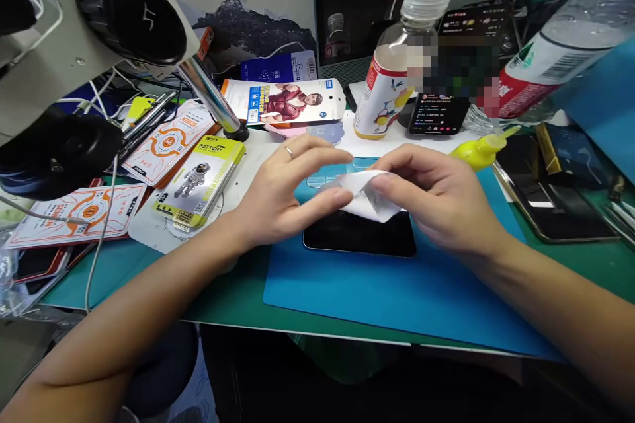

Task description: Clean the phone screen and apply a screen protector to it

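Observation:
My right hand (436, 195) pinches a white wipe (370, 201) between thumb and fingers; the wipe is crumpled and hangs in folds. Facing it, my left hand (288, 192) has its thumb and index finger apart, the thumb tip close to the wipe's left edge. Whether the thumb touches the wipe is hard to tell. Under both hands a black smartphone (357, 238) lies flat, its upper part covered by the wipe and fingers. It rests on a blue mat (337, 291). Behind the wipe shows a clear plastic piece (320, 180), partly hidden.
A microscope arm (133, 16) stands at the left, above screen boxes (171, 142) and a battery box (201, 182). A drink bottle (389, 79), a propped lit phone (436, 112) and a tilted water bottle (536, 73) stand behind. A yellow squeeze bottle (479, 151) and another phone (550, 198) lie right.

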Demonstrator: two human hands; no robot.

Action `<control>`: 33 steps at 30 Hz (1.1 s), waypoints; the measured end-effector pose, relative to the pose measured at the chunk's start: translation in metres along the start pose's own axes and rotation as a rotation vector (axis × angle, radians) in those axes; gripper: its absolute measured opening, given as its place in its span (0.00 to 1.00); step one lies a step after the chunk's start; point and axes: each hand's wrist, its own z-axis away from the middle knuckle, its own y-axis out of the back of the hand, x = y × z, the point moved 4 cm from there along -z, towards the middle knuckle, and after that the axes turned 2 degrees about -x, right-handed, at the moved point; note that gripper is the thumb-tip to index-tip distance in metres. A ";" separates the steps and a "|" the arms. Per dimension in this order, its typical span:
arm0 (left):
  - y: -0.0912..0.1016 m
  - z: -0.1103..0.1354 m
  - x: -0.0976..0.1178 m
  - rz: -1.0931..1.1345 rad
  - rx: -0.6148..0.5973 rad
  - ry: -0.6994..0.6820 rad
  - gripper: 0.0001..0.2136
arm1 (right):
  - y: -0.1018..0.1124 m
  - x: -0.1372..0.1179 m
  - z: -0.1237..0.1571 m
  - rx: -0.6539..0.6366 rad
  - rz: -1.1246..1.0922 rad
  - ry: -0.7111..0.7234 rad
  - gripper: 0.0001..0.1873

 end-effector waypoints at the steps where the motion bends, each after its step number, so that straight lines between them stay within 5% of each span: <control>1: 0.001 -0.003 0.003 -0.010 -0.014 0.023 0.18 | 0.001 0.000 0.000 0.015 0.001 0.003 0.07; 5: -0.002 -0.016 0.015 -0.072 -0.066 0.071 0.26 | 0.004 -0.001 0.001 0.091 0.052 0.030 0.02; 12: -0.016 -0.020 0.010 -0.020 0.005 0.109 0.03 | 0.008 -0.002 0.004 0.172 0.167 0.021 0.02; 23: -0.023 -0.004 -0.002 0.334 0.110 0.152 0.08 | 0.010 -0.001 0.005 0.052 0.013 -0.055 0.12; 28: -0.024 -0.003 -0.002 0.335 0.103 0.164 0.09 | 0.005 0.007 0.000 -0.158 0.013 -0.177 0.19; 33: -0.025 -0.004 -0.005 0.361 0.066 0.158 0.19 | 0.008 0.011 -0.002 -0.117 -0.039 -0.120 0.25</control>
